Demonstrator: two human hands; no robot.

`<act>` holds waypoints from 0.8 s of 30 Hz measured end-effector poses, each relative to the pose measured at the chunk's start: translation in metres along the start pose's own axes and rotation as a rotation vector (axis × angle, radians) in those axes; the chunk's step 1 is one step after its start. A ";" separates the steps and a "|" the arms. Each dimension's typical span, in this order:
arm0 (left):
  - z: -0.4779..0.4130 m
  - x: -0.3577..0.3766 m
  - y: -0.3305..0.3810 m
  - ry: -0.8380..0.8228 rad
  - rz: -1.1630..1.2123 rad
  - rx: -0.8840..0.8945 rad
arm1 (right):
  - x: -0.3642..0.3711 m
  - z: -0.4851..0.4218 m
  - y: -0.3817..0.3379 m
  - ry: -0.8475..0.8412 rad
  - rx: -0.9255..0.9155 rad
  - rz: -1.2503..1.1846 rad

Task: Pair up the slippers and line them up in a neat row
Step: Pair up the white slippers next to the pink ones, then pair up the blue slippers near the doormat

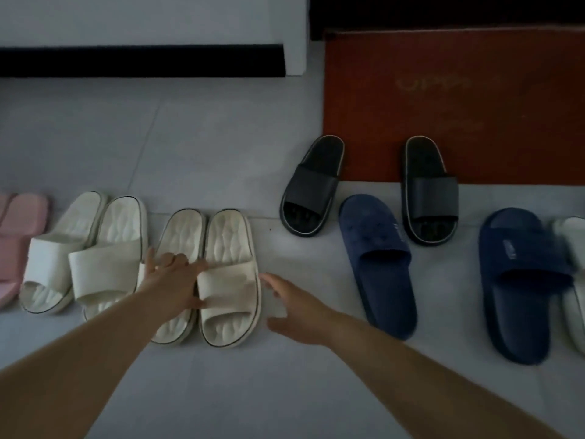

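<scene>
On the grey floor stands a row: pink slippers [19, 239] at the far left, a cream pair [85, 251], then a second cream pair [228, 270]. My left hand [172, 280] lies over the strap of that pair's left slipper, thumb against the right slipper's strap. My right hand [297, 308] hovers open just right of the pair, touching nothing. Two black slippers [308, 188] [430, 191] stand apart by the mat. Two navy slippers [376, 264] [525, 280] lie separated to the right. A white slipper [574, 280] is cut off at the right edge.
A red doormat [452, 99] lies at the back right, with the black slippers' heels on its edge. A white cabinet [152, 20] with a dark base runs along the back left. Bare tiled floor [285, 391] lies in front of the row.
</scene>
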State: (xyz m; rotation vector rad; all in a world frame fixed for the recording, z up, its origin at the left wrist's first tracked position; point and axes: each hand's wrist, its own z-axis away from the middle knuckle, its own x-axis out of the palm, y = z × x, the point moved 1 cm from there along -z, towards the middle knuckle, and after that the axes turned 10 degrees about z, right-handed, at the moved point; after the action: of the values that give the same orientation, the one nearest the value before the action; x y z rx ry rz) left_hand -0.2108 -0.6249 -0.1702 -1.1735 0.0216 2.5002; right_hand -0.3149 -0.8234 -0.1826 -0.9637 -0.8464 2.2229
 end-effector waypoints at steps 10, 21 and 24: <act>-0.039 -0.057 0.084 0.036 0.076 0.163 | -0.039 0.062 0.093 1.036 0.592 -0.392; -0.038 -0.067 0.209 0.213 0.453 0.453 | -0.093 0.078 0.118 0.375 0.488 0.337; -0.042 -0.069 0.216 0.180 0.481 0.483 | -0.090 0.070 0.119 0.337 0.503 0.364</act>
State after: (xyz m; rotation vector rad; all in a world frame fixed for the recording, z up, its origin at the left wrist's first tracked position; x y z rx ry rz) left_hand -0.2134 -0.8553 -0.1774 -1.2782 1.0021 2.5342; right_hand -0.3460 -0.9848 -0.1944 -1.2506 0.0505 2.2989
